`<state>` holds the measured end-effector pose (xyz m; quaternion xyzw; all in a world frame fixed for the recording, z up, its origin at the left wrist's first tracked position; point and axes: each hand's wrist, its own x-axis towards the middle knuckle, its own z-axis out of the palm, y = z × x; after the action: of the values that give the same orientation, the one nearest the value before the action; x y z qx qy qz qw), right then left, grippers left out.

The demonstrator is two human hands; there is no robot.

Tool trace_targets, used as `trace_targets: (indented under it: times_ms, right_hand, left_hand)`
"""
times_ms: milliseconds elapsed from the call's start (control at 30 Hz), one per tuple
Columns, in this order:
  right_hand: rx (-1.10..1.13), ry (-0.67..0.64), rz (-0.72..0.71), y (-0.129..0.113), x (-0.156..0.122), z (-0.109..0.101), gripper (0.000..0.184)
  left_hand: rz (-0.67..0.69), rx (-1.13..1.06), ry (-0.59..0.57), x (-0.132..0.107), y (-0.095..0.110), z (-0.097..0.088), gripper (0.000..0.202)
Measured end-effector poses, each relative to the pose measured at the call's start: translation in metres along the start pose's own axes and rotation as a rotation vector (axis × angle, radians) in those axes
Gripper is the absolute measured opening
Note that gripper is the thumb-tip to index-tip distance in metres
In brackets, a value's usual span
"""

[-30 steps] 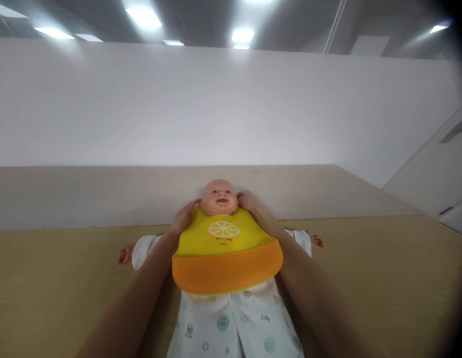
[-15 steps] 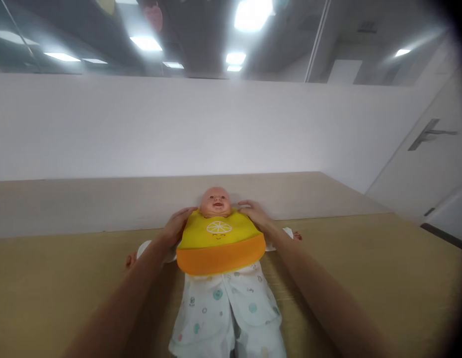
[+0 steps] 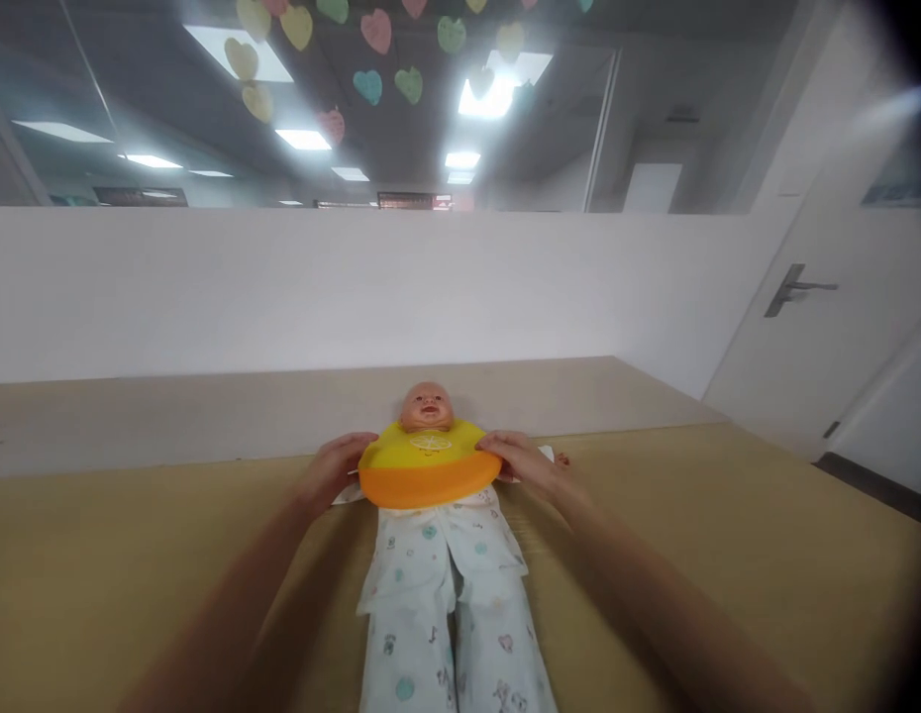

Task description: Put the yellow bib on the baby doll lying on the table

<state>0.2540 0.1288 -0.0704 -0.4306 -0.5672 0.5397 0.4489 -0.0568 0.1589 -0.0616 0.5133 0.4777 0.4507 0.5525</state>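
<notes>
A baby doll (image 3: 429,406) lies on its back, head away from me, in a white patterned outfit (image 3: 446,594). A yellow bib (image 3: 401,451) with a lemon-slice face and an orange pocket (image 3: 423,487) covers its chest. At the bib's left edge is my left hand (image 3: 336,469), its fingertips on the yellow rim. My right hand (image 3: 521,461) has its fingers curled over the opposite edge, near the pocket's upper corner. Both hands appear closed on the bib; the fingers' undersides are hidden. One doll hand (image 3: 562,460) shows past my right hand.
The doll rests on a tan surface (image 3: 654,555). Behind its head runs a pale ledge (image 3: 170,416) against a white wall (image 3: 297,287). Above is a window with paper hearts (image 3: 375,32). A white door with a metal handle (image 3: 791,287) stands at the right.
My hands have moved from beside the doll's neck and shoulders down to the bib's sides. The view has tilted up, showing more window and more of the doll's legs.
</notes>
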Motion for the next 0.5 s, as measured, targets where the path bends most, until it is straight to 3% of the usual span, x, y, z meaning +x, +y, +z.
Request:
trace_targets:
  times_ms: [167,333,400,500]
  right_hand:
    - [0.047,-0.013,0.006,0.008,-0.011,0.009,0.031]
    - [-0.098,-0.032,0.067,0.019,-0.012,0.002,0.052]
    - [-0.188,-0.039,0.027,0.023,-0.013,-0.010,0.058]
    - [-0.464,0.118,-0.111,0.027,-0.015,-0.036,0.052]
  left_hand:
    - [0.035,-0.016,0.010,-0.016,0.002,-0.002,0.038]
    - [0.088,0.051,0.062,-0.016,-0.015,-0.013,0.049]
    - [0.177,0.244,0.179,-0.012,-0.027,-0.024,0.045]
    - [0.344,0.689,0.496,-0.006,-0.046,-0.043,0.032]
